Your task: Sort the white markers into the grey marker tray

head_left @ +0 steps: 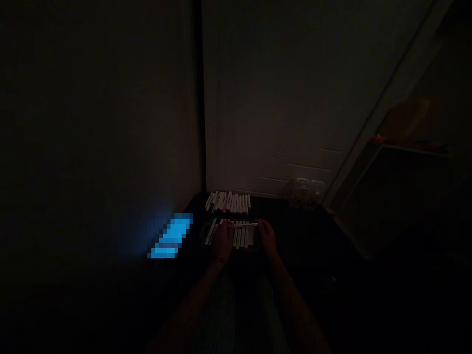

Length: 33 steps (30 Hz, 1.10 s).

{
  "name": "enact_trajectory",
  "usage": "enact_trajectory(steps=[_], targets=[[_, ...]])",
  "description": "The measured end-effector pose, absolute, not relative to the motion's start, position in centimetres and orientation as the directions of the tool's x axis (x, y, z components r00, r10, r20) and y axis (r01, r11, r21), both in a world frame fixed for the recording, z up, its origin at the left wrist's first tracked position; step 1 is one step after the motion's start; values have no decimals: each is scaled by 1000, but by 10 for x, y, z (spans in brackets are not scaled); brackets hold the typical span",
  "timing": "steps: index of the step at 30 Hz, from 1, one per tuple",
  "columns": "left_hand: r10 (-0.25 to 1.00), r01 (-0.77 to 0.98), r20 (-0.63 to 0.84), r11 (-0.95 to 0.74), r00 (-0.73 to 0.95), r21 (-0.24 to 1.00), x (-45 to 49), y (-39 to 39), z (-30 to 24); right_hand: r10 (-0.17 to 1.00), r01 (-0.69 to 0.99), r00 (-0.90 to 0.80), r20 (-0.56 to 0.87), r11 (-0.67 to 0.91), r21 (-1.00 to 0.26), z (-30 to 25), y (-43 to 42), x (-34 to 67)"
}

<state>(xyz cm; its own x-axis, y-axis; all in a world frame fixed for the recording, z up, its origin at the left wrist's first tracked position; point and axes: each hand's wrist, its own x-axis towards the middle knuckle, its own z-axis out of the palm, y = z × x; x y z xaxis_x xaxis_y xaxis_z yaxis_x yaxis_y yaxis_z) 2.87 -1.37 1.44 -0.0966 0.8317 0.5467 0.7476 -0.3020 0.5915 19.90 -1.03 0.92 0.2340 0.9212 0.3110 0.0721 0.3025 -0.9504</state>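
The room is very dark. Two rows of white-barrelled markers lie on a dark floor. The far row rests by the wall. The near row sits in a shallow dark tray or case. My left hand rests on the left part of the near row, fingers curled over the markers. My right hand is at the row's right end, and one marker lies crosswise between the two hands; the right fingers seem to pinch its end.
A glowing blue screen lies on the floor to the left. A clear plastic container stands by the wall at the right. A dark box or shelf fills the right side. Walls meet in a corner behind.
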Motion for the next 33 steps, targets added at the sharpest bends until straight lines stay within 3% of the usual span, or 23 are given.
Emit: enact_trajectory(steps=[6, 15, 20, 29, 33], targets=[[849, 750, 511, -252, -132, 612, 30, -14, 15, 897, 244, 221, 383, 329, -912, 6, -9, 197], [914, 909, 377, -20, -153, 417, 40, -16, 24, 813, 474, 358, 459, 265, -840, 1, -5, 200], [917, 931, 374, -6, -141, 366, 46, -12, 26, 766, 594, 397, 506, 205, -778, 2, -7, 200], [936, 900, 351, -131, -26, 416, 47, 1, 23, 780, 602, 435, 450, 120, -790, -8, -2, 203], [921, 802, 386, -188, -57, 568, 45, 4, 21, 787, 599, 432, 441, 116, -793, -6, -3, 202]])
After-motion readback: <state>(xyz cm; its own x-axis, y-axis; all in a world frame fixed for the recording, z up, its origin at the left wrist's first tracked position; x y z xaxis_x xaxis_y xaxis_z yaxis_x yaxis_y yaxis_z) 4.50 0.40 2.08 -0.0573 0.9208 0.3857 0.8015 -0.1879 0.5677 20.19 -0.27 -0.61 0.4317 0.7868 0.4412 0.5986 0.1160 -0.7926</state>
